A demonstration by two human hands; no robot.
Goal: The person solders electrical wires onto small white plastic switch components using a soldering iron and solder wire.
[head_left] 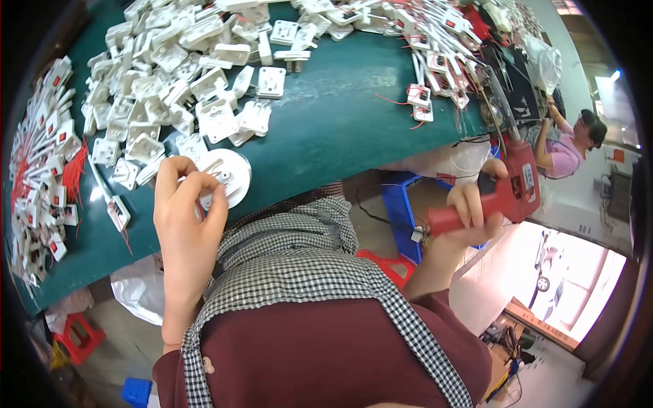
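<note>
My left hand (185, 207) is over the left side of a round white dish (241, 170) near the table's front edge. Its thumb and fingertips come together in a pinch; whatever they hold is too small or hidden to name. Small dark and metallic bits show inside the dish. To the right, beyond the table edge, my right hand (473, 207) wraps round the handle of a red pistol-grip power tool (524, 178). The fingers lie near its black trigger, and the tool's front points away from me.
Many white plastic housings (146, 88) are heaped on the green table (326, 102). White-cabled assemblies with red wires (51, 177) lie at the left, and more (435, 61) at the far right. A blue crate (401, 214) and red stool (388, 266) stand below. A person (575, 146) is at the right.
</note>
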